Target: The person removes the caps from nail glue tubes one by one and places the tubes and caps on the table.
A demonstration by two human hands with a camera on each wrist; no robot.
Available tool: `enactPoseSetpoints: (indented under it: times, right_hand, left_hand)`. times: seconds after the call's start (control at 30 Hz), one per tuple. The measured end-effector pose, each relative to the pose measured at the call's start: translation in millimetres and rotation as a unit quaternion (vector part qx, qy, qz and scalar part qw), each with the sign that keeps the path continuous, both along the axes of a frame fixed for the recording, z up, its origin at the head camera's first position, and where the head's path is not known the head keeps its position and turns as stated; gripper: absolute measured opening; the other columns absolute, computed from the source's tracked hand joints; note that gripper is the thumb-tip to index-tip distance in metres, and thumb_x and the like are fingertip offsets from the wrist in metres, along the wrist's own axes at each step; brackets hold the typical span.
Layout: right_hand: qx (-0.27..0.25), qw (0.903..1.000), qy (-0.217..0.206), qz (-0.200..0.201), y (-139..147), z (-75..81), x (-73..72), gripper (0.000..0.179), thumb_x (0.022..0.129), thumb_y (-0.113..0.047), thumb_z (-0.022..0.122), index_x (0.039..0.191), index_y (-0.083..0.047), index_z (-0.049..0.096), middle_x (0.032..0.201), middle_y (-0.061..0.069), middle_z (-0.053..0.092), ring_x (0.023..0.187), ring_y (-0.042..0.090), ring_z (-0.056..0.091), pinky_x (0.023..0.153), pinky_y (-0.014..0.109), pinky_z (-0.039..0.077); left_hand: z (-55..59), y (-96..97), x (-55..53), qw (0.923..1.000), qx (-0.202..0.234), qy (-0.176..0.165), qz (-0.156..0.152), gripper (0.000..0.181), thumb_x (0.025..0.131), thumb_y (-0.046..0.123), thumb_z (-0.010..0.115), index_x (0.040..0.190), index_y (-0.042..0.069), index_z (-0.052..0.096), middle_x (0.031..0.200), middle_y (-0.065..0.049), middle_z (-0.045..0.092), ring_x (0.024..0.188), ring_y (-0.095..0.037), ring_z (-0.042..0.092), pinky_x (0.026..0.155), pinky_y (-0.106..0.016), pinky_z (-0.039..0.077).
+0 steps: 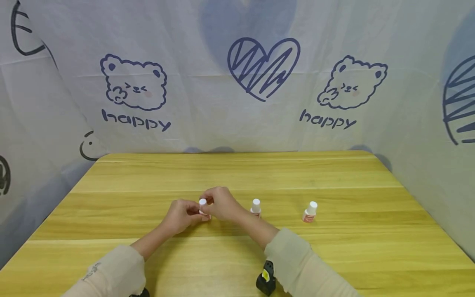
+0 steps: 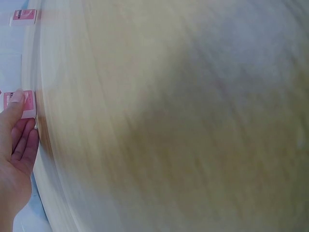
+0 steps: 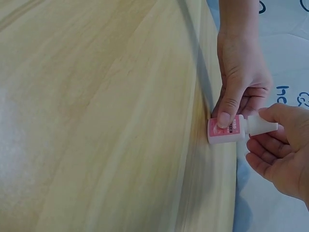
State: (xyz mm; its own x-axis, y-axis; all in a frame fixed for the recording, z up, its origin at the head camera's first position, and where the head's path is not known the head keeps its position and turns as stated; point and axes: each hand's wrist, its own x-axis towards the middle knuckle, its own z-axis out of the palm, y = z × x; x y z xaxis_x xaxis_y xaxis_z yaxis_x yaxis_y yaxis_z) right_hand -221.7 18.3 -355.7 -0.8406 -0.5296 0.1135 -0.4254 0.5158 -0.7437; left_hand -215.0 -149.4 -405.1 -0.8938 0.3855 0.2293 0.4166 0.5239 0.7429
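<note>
A small white bottle point(image 1: 203, 203) with a red-pink label stands near the middle of the wooden table, between both hands. My left hand point(image 1: 179, 216) grips its body from the left side, the thumb lying across the pink label point(image 3: 227, 127). From the right, my right hand point(image 1: 222, 204) pinches the white tapered cap point(image 3: 260, 124) between thumb and fingers. The left wrist view has the left hand point(image 2: 17, 150) at its edge, thumb on the label; the right hand is hidden there.
Two similar bottles stand upright to the right: one point(image 1: 256, 205) partly behind the right forearm, another point(image 1: 309, 212) farther right. The wooden table point(image 1: 237, 173) ends at a white printed cloth point(image 1: 208, 103) hanging behind and at the sides.
</note>
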Motion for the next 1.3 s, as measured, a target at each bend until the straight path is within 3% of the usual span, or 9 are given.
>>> enactPoseSetpoints:
  times: [0.17, 0.43, 0.63, 1.03, 1.3]
  right_hand:
    - [-0.019, 0.9997, -0.003, -0.017, -0.5, -3.5, 0.6, 0.014, 0.083, -0.003, 0.066, 0.095, 0.002, 0.069, 0.09, 0.012, 0.07, 0.083, 0.019, 0.065, 0.069, 0.019, 0.052]
    - [-0.02, 0.9991, 0.004, -0.036, -0.8, -1.0, 1.2, 0.01, 0.082, -0.006, 0.07, 0.088, 0.001, 0.07, 0.083, 0.011, 0.07, 0.072, 0.012, 0.062, 0.061, 0.014, 0.048]
    - [-0.007, 0.9996, 0.003, -0.027, -0.9, 1.7, 0.6, 0.009, 0.082, -0.006, 0.07, 0.087, 0.001, 0.07, 0.082, 0.01, 0.07, 0.069, 0.009, 0.059, 0.059, 0.013, 0.046]
    - [0.003, 1.0, 0.004, 0.008, 0.4, 1.8, -1.6, 0.007, 0.084, -0.003, 0.066, 0.087, 0.001, 0.069, 0.081, 0.011, 0.069, 0.066, 0.005, 0.052, 0.058, 0.013, 0.043]
    - [0.002, 0.9999, 0.003, 0.015, 0.9, 1.1, -1.8, 0.01, 0.086, -0.003, 0.063, 0.092, 0.002, 0.069, 0.087, 0.012, 0.07, 0.073, 0.01, 0.059, 0.063, 0.013, 0.046]
  left_hand:
    - [0.3, -0.7, 0.4, 1.0, -0.001, -0.004, -0.002, 0.012, 0.08, 0.0, 0.069, 0.09, -0.006, 0.071, 0.085, -0.018, 0.071, 0.075, -0.022, 0.07, 0.063, -0.021, 0.055]
    - [1.7, -0.5, 0.7, 1.0, -0.006, 0.003, -0.002, 0.014, 0.08, 0.004, 0.071, 0.09, -0.005, 0.072, 0.083, -0.016, 0.072, 0.072, -0.018, 0.069, 0.061, -0.017, 0.053]
    - [2.7, 0.0, 0.7, 0.9999, -0.013, 0.002, 0.002, 0.013, 0.079, 0.003, 0.07, 0.09, -0.005, 0.072, 0.081, -0.015, 0.072, 0.068, -0.012, 0.066, 0.059, -0.016, 0.052]
    - [1.2, 0.5, -0.1, 1.0, 0.0, 0.003, -0.003, 0.016, 0.078, 0.007, 0.073, 0.089, -0.004, 0.073, 0.081, -0.015, 0.072, 0.071, -0.014, 0.068, 0.061, -0.014, 0.052]
    - [0.4, 0.3, -0.4, 1.0, 0.0, 0.006, -0.005, 0.017, 0.077, 0.008, 0.073, 0.09, -0.004, 0.072, 0.082, -0.015, 0.072, 0.071, -0.014, 0.068, 0.061, -0.015, 0.053]
